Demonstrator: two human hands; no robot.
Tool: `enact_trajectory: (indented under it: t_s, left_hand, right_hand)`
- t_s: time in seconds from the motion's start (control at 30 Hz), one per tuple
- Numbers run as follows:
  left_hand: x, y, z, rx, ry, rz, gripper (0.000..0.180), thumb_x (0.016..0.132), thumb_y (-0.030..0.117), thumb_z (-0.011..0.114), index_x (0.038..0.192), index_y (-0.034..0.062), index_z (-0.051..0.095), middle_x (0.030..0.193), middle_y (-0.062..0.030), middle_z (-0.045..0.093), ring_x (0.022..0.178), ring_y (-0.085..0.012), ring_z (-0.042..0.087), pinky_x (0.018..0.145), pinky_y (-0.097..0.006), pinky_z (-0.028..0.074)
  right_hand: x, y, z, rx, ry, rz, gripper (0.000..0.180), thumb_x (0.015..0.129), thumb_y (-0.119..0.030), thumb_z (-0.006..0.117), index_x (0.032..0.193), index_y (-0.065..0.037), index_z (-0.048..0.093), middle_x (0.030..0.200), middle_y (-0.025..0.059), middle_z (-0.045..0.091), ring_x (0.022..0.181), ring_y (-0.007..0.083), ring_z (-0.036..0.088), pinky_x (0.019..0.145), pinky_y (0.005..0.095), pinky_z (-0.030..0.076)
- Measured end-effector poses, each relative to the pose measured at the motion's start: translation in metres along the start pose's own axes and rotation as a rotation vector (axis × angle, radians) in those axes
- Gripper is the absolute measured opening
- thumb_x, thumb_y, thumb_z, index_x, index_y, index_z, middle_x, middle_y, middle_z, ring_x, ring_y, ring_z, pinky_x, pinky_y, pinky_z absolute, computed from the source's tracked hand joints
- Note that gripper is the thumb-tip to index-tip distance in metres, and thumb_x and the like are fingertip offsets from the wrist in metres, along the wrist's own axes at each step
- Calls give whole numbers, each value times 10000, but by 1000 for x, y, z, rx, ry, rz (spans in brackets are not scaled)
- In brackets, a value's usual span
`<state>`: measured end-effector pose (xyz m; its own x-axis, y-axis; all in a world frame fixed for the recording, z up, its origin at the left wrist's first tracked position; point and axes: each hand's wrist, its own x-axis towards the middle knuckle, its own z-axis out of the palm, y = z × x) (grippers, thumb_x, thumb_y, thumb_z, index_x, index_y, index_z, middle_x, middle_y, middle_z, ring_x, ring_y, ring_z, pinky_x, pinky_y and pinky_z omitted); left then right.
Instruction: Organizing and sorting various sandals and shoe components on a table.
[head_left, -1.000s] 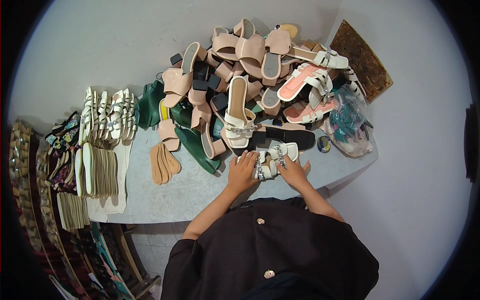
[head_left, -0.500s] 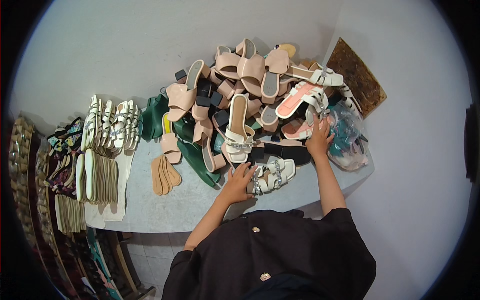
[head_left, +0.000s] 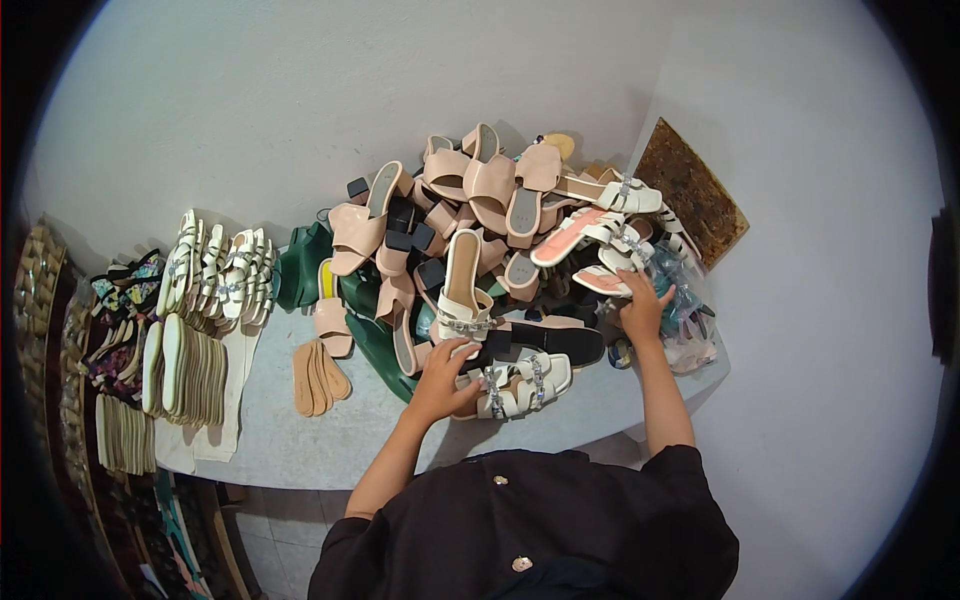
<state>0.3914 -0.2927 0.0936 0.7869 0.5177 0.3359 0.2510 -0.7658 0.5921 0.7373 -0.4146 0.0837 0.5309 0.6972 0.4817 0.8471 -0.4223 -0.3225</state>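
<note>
A large heap of sandals covers the back of the table. My left hand (head_left: 441,381) is at its front edge, fingers apart, beside the toe of a white sandal with a jewelled strap (head_left: 463,285). Its thumb lies near another white jewelled sandal (head_left: 525,386), which rests flat at the front. My right hand (head_left: 642,308) is at the heap's right side, fingers spread. Its fingertips touch a white sandal with a pink insole (head_left: 601,281), partly covered by other sandals. A black-soled sandal (head_left: 556,342) lies between my hands.
Beige heeled slides (head_left: 492,190) and green shoes (head_left: 372,357) fill the heap. A clear plastic bag (head_left: 689,335) sits at right, before a brown board (head_left: 690,190). Tan insoles (head_left: 319,379), stacked cream insoles (head_left: 193,372) and rows of white sandals (head_left: 240,265) occupy the table's left.
The whole view has shifted, so the table sits lower in it. My left hand has moved slightly left, toward the toe of the upper jewelled sandal. My right hand stays by the pink-insole sandal.
</note>
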Motion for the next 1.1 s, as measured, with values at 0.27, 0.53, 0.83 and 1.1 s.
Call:
enact_trajectory:
  t_s: [0.27,0.53,0.83,1.1]
  left_hand:
    - [25,0,27,-1017,-57,-610,375,898,306,500,1152,31,526,1089,-57,561,947,-145,554,828,-310,419]
    - [34,2,36,-1459,-379,-954,472,877,379,518,1160,2,499,1072,-149,583,899,-199,604,791,-297,492]
    - [9,-19,35,-1258,-236,-939,370,857,135,559,1171,-45,481,1080,-116,584,942,-176,583,817,-295,468]
    - [-21,-30,28,-997,-249,-722,365,861,190,570,1162,4,481,936,-61,609,765,-125,609,634,-270,524]
  right_hand:
    - [-50,-71,-55,431,21,-240,351,711,-98,576,1062,-115,569,1104,68,590,1136,275,494,1030,560,62]
    - [-108,-143,-23,806,-387,-185,359,685,33,577,1011,-108,624,1124,48,597,1247,291,386,1036,531,129]
    - [-89,-99,-48,813,-278,-151,380,666,38,626,1032,-57,591,1093,83,542,1025,261,519,965,353,331]
    - [-61,-82,-34,1553,372,664,389,827,-12,583,1178,4,417,1125,79,516,997,139,510,902,285,373]
